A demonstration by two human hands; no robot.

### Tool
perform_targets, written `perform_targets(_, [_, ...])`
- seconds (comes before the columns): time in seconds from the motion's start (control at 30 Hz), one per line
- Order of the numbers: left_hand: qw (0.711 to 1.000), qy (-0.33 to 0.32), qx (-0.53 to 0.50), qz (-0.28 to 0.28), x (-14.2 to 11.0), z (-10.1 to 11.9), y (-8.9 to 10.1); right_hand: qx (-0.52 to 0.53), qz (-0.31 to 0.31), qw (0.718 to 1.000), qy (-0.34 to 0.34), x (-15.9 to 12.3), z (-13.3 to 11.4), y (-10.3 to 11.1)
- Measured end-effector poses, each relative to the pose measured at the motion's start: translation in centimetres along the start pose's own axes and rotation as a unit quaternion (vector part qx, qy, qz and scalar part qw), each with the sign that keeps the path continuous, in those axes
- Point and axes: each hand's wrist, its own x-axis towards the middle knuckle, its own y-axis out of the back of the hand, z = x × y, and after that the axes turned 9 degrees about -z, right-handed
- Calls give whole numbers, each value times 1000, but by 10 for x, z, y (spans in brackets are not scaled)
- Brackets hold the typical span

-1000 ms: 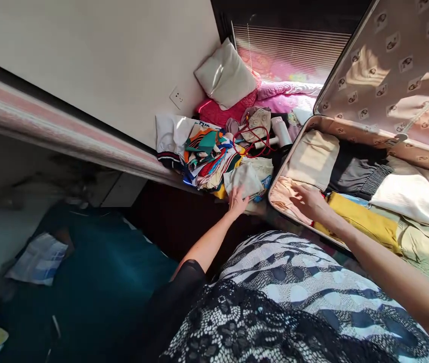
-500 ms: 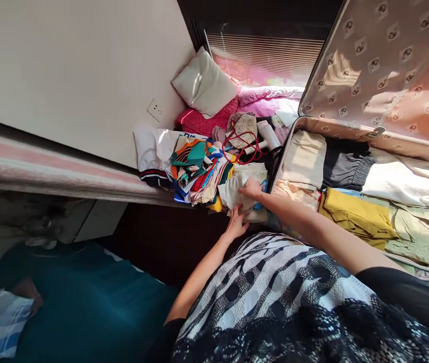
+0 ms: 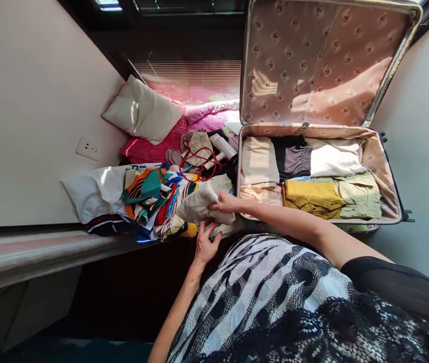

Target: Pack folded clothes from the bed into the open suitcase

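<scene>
A folded off-white cloth garment [image 3: 198, 202] is lifted slightly above the clothes beside the suitcase. My right hand [image 3: 225, 201] grips it from the right, thumb and fingers closed on its edge. Below it is my left hand [image 3: 206, 245], fingers spread and thumb apart, fingertips touching the garment's lower edge. To the left lies a heap of colourful clothes [image 3: 150, 199], with an orange, green and black patterned piece on top. An open suitcase [image 3: 388, 174] to the right holds folded clothes, among them a mustard-yellow garment [image 3: 311, 197] and a cream one [image 3: 259, 160].
A white pillow [image 3: 144, 113] leans in the corner on pink bedding [image 3: 214, 118]. A red cord [image 3: 203, 156] and a white cylindrical item [image 3: 223, 146] lie behind my hands. The suitcase's raised lid [image 3: 324, 65] stands behind. A wall socket [image 3: 88, 148] is at left.
The view has swung right, showing the whole suitcase. The off-white garment has been raised a little in my right hand. My left hand has stayed at its lower edge, thumb now spread wider.
</scene>
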Motion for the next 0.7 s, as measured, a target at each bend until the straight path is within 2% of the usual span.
perform_targets(0.1, [999,-27,-20,-6,23,38,9,98,49,993,40,-49,-21,41])
perform_targets(0.17, [998,-40,-44,-17,39,61,6,155,99,982,51,-85,-32,72])
perform_targets(0.3, [995,-34,-90,-24,62,92,-16,226,207,950,59,-149,-37,142])
perform_targets(0.47, [995,-5,-90,-45,64,112,-51,251,306,918,25,-197,-16,223])
perform_targets(0.57, [998,-15,-15,-61,79,130,-75,256,316,913,-7,-211,-2,248])
perform_targets(0.63, [993,-55,61,-80,107,145,-93,264,305,915,-20,-218,6,255])
perform_targets(0.7, [981,-104,115,-117,146,160,-114,278,286,916,-41,-222,13,258])
